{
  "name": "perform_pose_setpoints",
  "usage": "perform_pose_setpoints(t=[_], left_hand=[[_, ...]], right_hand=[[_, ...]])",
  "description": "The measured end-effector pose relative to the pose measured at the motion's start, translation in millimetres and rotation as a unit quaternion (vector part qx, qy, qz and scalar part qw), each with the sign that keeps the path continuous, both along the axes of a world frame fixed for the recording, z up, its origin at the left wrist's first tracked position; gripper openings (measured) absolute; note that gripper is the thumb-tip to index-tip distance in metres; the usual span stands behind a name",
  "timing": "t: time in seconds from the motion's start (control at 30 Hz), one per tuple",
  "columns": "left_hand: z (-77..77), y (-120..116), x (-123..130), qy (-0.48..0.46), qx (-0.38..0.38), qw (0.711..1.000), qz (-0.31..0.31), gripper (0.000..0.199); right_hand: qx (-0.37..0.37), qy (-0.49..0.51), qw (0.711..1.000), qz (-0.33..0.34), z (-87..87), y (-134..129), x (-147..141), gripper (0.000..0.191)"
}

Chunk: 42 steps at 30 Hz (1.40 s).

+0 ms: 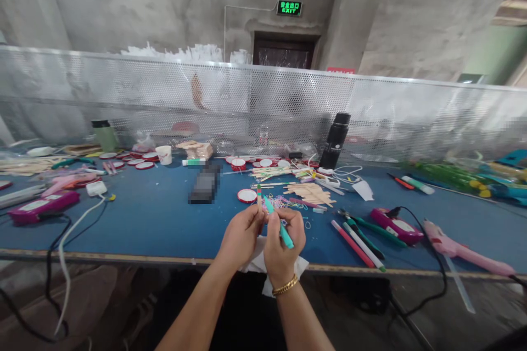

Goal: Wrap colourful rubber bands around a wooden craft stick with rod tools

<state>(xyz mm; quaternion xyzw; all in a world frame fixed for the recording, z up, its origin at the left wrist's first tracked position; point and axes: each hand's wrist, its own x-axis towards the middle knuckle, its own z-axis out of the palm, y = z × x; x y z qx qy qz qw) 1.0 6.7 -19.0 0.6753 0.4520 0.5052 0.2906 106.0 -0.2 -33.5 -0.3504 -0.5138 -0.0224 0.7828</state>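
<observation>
My left hand (241, 236) is closed on a wooden craft stick (259, 197), held upright with green and reddish colour on its upper end. My right hand (275, 255) grips a turquoise marker (287, 237), its upper end close beside the stick. Whether the marker touches the stick, I cannot tell. Just beyond my fingers lie a heap of small coloured rubber bands (278, 203) and a red-rimmed white disc (247, 196). Plain craft sticks (313, 193) are piled to the right of the bands, with colour-marked ones behind.
Right of my hands are a red marker (353, 244), green-handled pliers (362, 236), a purple power box (396, 226) and a pink glue gun (465, 247). A black bottle (335, 140) stands at the back. Leftward are a dark phone-like object (205, 184), a paper cup (163, 154) and a white cable (74, 233).
</observation>
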Motion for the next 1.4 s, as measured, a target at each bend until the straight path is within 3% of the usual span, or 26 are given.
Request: perform_pose_setpoints(t=[0.13, 0.47, 1.4], left_hand=[[0.0, -0.2, -0.6, 0.000, 0.003, 0.999, -0.032, 0.041], [-1.2, -1.8, 0.1, -0.023, 0.013, 0.999, -0.043, 0.035], [0.1, -1.2, 0.3, -0.001, 0.010, 1.000, -0.029, 0.038]], right_hand=[[0.010, -0.026, 1.000, 0.008, 1.5, -0.7, 0.0, 0.011], [0.024, -0.054, 0.998, 0.013, 4.3, -1.4, 0.3, 0.006], [0.016, -0.037, 0.999, -0.003, 3.7, -1.8, -0.1, 0.009]])
